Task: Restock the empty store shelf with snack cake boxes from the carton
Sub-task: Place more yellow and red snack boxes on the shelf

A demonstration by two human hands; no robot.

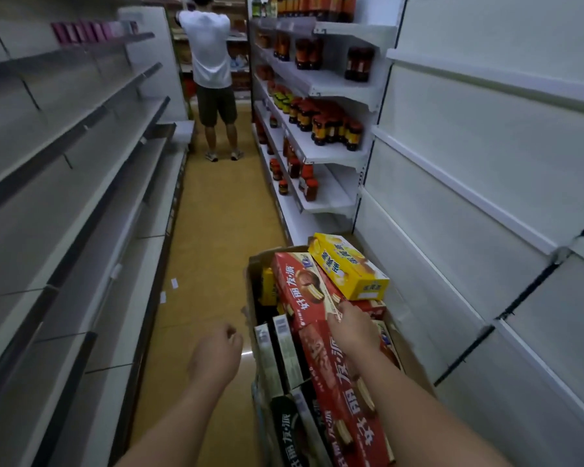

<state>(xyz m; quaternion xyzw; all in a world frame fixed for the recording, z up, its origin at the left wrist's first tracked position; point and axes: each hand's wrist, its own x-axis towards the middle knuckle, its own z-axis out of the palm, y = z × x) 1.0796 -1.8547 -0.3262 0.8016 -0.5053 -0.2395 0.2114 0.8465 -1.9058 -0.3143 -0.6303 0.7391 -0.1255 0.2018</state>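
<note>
A brown carton (pixel 254 264) stands on the aisle floor, packed with snack cake boxes. Two long red boxes lie on top: the far one (pixel 300 291) and the near one (pixel 344 392). A yellow box (pixel 348 264) rests tilted across the far end. Dark boxes (pixel 290 423) stand on edge along the carton's left side. My right hand (pixel 353 328) lies on the red boxes where they meet, fingers curled over the far box's end. My left hand (pixel 216 352) hovers over the floor left of the carton, fingers loosely curled, holding nothing. Bare white shelves (pixel 486 203) run along the right.
Bare grey shelves (pixel 81 170) line the left side of the aisle. Jars with red lids (pixel 321 123) fill white shelves further along on the right. A person in a white shirt (pixel 209 55) stands at the far end, back turned. Small paper scraps (pixel 174 283) lie on the floor.
</note>
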